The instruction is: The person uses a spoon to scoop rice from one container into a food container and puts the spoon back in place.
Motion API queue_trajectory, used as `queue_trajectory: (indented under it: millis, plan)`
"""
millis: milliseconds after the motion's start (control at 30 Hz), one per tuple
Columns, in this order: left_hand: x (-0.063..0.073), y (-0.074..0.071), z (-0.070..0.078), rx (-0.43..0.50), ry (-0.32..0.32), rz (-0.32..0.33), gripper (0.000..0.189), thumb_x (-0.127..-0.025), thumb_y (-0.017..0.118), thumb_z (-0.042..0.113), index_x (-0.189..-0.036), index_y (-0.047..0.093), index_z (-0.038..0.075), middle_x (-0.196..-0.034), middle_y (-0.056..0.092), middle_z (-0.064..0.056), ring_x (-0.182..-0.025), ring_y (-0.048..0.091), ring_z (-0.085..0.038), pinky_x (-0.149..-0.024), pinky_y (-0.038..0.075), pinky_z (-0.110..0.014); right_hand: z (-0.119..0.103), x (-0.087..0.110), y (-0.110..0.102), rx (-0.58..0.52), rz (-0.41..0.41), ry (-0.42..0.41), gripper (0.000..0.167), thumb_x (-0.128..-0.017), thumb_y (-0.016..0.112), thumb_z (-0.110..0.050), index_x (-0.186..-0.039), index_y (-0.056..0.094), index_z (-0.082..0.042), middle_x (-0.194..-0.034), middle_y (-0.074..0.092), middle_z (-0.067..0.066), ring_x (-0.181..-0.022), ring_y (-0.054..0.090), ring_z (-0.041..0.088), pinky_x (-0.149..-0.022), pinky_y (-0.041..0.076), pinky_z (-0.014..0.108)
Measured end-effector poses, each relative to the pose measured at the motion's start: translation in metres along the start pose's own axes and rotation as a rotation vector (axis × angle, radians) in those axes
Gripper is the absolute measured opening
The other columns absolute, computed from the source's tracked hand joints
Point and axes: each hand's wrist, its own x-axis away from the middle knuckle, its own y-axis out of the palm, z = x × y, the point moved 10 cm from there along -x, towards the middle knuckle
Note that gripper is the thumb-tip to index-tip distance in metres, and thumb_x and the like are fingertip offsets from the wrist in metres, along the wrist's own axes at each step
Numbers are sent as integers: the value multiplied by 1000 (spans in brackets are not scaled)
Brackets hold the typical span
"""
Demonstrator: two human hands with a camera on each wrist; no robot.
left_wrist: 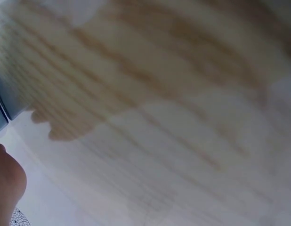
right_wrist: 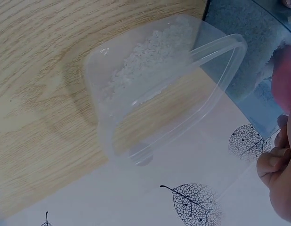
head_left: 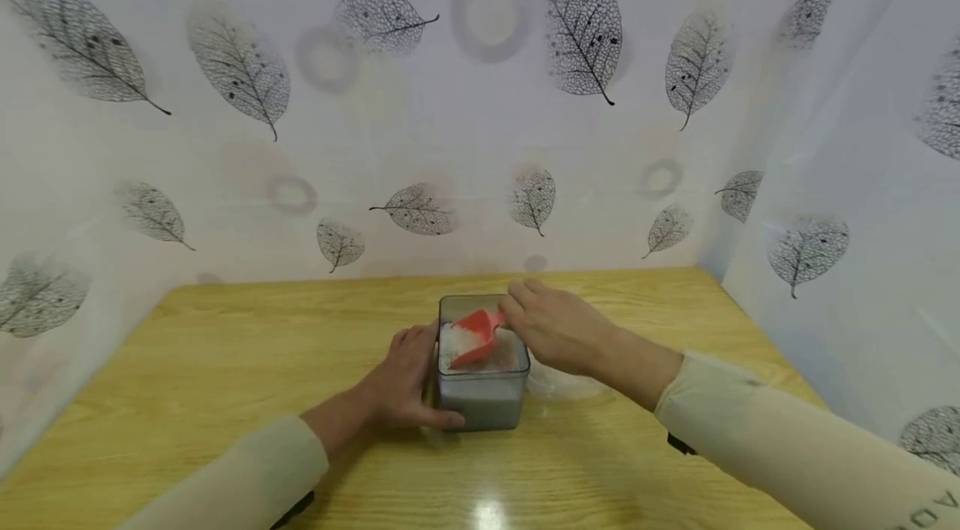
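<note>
A square, see-through grey container of white rice-like grains stands on the table in the head view. Against its left side rests my left hand, the thumb lying across the front wall and the fingers along the side. My right hand grips the handle of a red scoop, which is tilted inside the container at the level of the grains. Some white grains lie in the scoop. In the right wrist view the pink-red scoop shows at the right edge, beside my curled fingers.
A clear plastic tub with white grains in its bottom stands right of the container, partly hidden under my right forearm in the head view. The wood-grain table ends at a white leaf-print curtain behind and at the sides.
</note>
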Motion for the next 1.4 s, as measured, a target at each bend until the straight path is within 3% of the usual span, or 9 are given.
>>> queue_trajectory:
  millis: [200,500,833,1400]
  plan:
    - [0,2,-1,5,-17,-21,125,-66,74,75,-159,17,15,-155,39,-2,-139,35,-25,-114,22,-54,3,3,1,4,10,48,22,-105,50,-26,-101,56,-6,-87,48,2,-82,50,17,-64,49,29]
    - [-1,3,-4,18,-25,-18,124,-66,75,74,-159,17,18,-156,38,0,-140,34,-24,-115,21,-54,8,9,1,-12,1,115,19,-104,51,-27,-101,56,-9,-86,49,0,-79,51,16,-55,46,28]
    - [0,4,-5,27,-29,-15,125,-66,75,74,-160,14,18,-158,36,0,-142,33,-24,-117,19,-54,9,18,0,-40,4,132,17,-104,50,-27,-103,56,-11,-88,51,-2,-79,53,15,-54,45,28]
    - [0,6,-7,28,-56,-42,126,-67,76,71,-161,11,17,-159,34,-2,-143,31,-26,-118,17,-54,20,35,-5,-128,117,179,14,-101,57,-25,-105,57,-11,-94,58,-1,-82,57,14,-58,50,32]
